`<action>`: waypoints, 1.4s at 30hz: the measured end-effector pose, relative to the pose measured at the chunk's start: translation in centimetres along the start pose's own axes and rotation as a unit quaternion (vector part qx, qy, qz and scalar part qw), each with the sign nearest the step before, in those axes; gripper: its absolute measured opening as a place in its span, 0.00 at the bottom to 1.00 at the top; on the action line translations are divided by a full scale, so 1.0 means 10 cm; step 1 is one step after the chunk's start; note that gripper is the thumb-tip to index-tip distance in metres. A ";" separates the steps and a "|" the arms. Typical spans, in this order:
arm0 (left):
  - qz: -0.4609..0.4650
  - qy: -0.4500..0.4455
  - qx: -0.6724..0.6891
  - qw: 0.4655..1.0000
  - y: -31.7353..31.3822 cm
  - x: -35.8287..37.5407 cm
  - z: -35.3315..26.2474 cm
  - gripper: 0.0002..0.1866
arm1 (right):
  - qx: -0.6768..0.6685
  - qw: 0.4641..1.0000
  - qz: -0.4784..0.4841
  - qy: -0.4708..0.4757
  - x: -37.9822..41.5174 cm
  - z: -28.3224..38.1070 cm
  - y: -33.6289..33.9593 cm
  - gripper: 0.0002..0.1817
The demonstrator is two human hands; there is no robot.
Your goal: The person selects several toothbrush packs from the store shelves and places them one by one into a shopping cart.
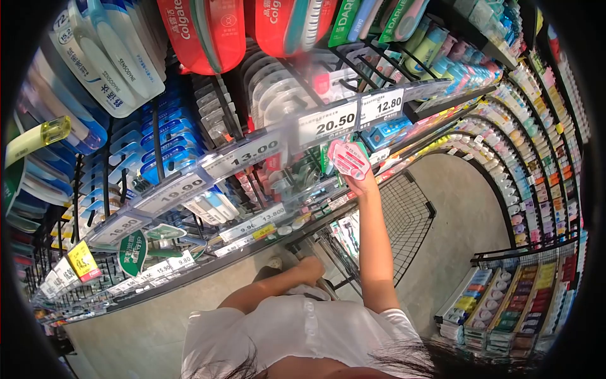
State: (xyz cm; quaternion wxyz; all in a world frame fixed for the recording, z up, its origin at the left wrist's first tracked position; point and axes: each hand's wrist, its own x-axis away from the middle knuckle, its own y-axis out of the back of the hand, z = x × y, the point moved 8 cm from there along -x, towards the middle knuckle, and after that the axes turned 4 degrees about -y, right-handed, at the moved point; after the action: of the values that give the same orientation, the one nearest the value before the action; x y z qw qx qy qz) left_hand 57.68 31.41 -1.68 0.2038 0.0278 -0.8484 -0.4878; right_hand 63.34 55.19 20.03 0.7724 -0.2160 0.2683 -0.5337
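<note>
My right hand is raised at the shelf edge, closed on a small pink-and-white pack with a green edge. What is inside the pack is too small to make out. The pack is just below the price labels reading 20.50 and 12.80. Lower and nearer my body, my left hand is closed around the handle of a wire shopping cart. My forearm and fingers hide most of that handle.
Hooks with packaged toothbrushes and red Colgate packs hang close above. Lower shelf labels run along the left. Curved shelves of small goods stand to the right, beside a low display. Grey floor lies between.
</note>
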 end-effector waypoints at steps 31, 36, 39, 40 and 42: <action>0.051 -0.006 -0.027 0.998 0.09 0.04 -0.10 0.12 | 0.106 0.905 -0.379 -0.161 3.61 -0.69 1.71 0.14; 0.067 -0.021 -0.021 0.997 -0.06 0.03 -0.12 0.11 | 0.036 0.813 -0.569 -0.116 4.57 -1.08 2.42 0.13; 0.100 -0.012 -0.010 0.995 -0.14 0.05 -0.14 0.10 | 0.073 0.712 -0.676 -0.175 5.04 -1.41 2.86 0.17; 0.101 -0.017 -0.007 0.995 -0.20 0.06 -0.14 0.10 | 0.078 0.690 -0.693 -0.194 5.17 -1.52 3.01 0.18; 0.129 -0.010 -0.003 0.992 -0.38 0.09 -0.12 0.08 | 0.100 0.655 -0.709 -0.240 5.22 -1.66 3.21 0.22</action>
State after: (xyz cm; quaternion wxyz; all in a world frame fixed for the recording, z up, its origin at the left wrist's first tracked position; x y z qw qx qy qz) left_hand 56.70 28.23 -4.06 0.2566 -0.0880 -0.8453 -0.4603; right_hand 90.32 16.15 -22.19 0.2133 -0.3831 -0.2162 -0.8723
